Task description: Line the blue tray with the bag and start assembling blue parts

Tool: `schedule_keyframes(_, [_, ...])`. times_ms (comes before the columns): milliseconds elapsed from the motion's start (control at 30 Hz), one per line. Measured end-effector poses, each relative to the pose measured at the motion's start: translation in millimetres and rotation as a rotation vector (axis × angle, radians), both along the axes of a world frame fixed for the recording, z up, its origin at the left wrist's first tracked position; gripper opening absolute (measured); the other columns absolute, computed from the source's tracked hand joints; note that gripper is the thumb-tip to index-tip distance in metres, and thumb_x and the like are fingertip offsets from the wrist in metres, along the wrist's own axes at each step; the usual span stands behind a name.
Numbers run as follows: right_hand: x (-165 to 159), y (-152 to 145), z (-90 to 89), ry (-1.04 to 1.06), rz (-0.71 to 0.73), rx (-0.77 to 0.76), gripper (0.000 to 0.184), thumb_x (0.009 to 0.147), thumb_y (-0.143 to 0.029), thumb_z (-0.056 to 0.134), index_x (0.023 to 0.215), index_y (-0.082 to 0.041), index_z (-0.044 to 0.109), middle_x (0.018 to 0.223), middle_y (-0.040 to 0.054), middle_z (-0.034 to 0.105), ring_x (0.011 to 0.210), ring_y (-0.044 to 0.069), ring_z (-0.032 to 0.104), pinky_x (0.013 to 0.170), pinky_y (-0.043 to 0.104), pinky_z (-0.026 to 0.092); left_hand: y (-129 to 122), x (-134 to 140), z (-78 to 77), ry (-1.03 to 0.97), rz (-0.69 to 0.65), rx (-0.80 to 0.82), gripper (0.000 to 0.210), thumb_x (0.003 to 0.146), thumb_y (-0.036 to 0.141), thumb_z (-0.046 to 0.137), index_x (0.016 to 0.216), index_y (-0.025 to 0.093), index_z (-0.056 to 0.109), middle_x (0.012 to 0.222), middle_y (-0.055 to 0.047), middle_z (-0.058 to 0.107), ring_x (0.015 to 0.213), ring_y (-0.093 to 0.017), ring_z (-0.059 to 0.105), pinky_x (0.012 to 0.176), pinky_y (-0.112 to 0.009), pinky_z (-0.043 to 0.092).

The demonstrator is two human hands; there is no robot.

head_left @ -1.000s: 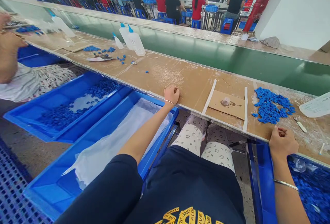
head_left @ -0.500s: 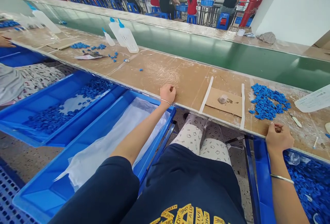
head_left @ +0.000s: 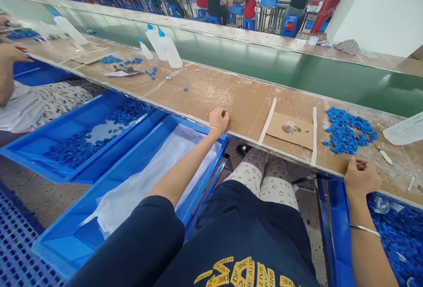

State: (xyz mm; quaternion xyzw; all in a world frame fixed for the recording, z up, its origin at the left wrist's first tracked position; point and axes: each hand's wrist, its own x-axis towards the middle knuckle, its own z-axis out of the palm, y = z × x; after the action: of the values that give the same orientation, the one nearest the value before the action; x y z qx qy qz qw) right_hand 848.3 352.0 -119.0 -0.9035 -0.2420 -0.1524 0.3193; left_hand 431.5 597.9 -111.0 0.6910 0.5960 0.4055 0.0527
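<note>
Rested left hand (head_left: 219, 119), fingers loosely curled, left of the brown cardboard piece (head_left: 294, 138), beside a long blue plastic bin (head_left: 66, 243) holding white sheeting (head_left: 142, 177). Rested right hand (head_left: 362, 176), likewise curled, right of it, near heaped small blue pieces (head_left: 342, 125). Could not tell of anything gripped. Saw small clear cup (head_left: 289, 126) on cardboard.

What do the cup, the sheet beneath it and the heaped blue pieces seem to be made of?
Cup: probably clear plastic, since it looks see-through. Sheet: likely cardboard, matt brown with dark stains. Blue pieces: perhaps plastic or rubber, dull, evenly coloured; too small to tell.
</note>
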Motion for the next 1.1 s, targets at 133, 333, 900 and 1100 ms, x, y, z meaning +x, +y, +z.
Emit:
schedule_keyframes(133, [-2,0,1.3,0.013,0.002,0.003,0.011,0.085,-0.025,0.067,0.089,-0.015,0.066,0.066,-0.0036,0.054,0.066,0.015,0.055,0.07,0.03,0.045,0,0,-1.1,0.0,0.003,0.002,0.012,0.08,0.012,0.051,0.073,0.02,0.057,0.085,-0.007,0.067,0.087,-0.024,0.061,0.083,-0.036,0.044])
schedule_keyframes(333, [-1,1,-0.6,0.002,0.003,0.002,0.012,0.088,-0.026,0.066,0.091,-0.015,0.065,0.072,-0.0025,0.057,0.071,0.015,0.057,0.075,0.032,0.046,2,1,-0.8,-0.017,0.006,-0.003,0.012,0.08,0.012,0.05,0.074,0.02,0.058,0.087,-0.008,0.067,0.091,-0.025,0.062,0.087,-0.037,0.043])
schedule_keyframes(900, [4,3,-4.0,0.027,0.013,0.077,0.013,0.089,-0.027,0.065,0.089,-0.014,0.063,0.074,-0.0013,0.057,0.075,0.017,0.057,0.081,0.037,0.046,7,3,-2.1,-0.025,0.03,-0.02,0.012,0.079,0.013,0.051,0.075,0.019,0.06,0.086,-0.007,0.068,0.088,-0.024,0.062,0.083,-0.035,0.045])
schedule_keyframes(1100, [4,-13,7.4,0.097,0.295,0.076,0.028,0.101,-0.036,0.044,0.106,-0.012,0.057,0.086,0.0038,0.057,0.074,0.016,0.055,0.072,0.033,0.047,7,3,-0.6,-0.029,0.026,-0.021,0.013,0.08,0.011,0.049,0.077,0.019,0.06,0.087,-0.008,0.068,0.088,-0.024,0.062,0.084,-0.034,0.044])
